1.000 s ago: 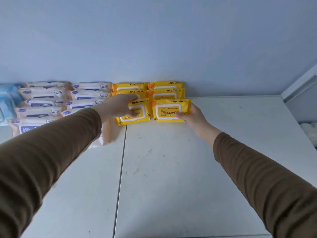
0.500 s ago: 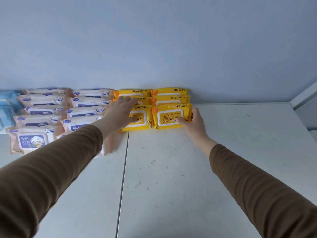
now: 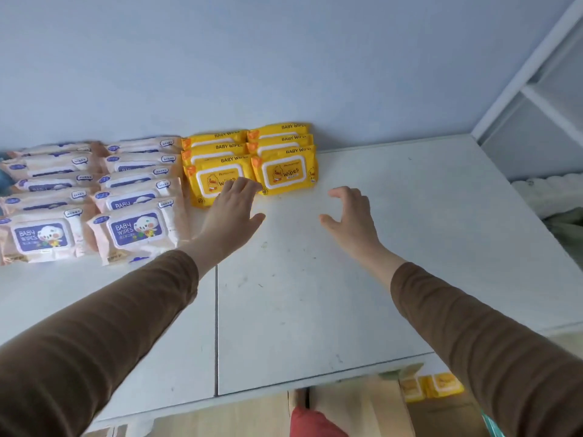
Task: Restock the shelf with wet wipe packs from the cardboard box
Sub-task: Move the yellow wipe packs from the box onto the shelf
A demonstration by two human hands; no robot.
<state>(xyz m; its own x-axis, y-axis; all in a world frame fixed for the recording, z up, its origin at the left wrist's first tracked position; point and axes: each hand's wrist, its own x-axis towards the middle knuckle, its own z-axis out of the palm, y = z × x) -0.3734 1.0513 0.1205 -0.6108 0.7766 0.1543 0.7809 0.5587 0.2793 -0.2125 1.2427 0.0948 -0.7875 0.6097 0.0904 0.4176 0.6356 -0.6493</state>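
Observation:
Two rows of yellow wet wipe packs (image 3: 284, 171) lean against the blue back wall on the white shelf (image 3: 410, 247). To their left stand two rows of pink baby wipe packs (image 3: 135, 228). My left hand (image 3: 232, 212) hovers open over the shelf, its fingertips overlapping the front left yellow pack (image 3: 214, 181). My right hand (image 3: 353, 216) is open, clear of the packs, with nothing in it. Below the shelf's front edge, the cardboard box (image 3: 441, 411) shows more yellow packs (image 3: 441, 384) inside.
A white shelving frame (image 3: 536, 80) rises at the right. A seam (image 3: 216, 326) splits the shelf top into two panels. Something red (image 3: 312, 424) lies below the front edge. Blue packs (image 3: 4, 181) peek in at the far left.
Both hands have let go of the front yellow packs and drawn back toward me, fingers spread. The view has tilted down, bringing the shelf's front edge and the box into sight.

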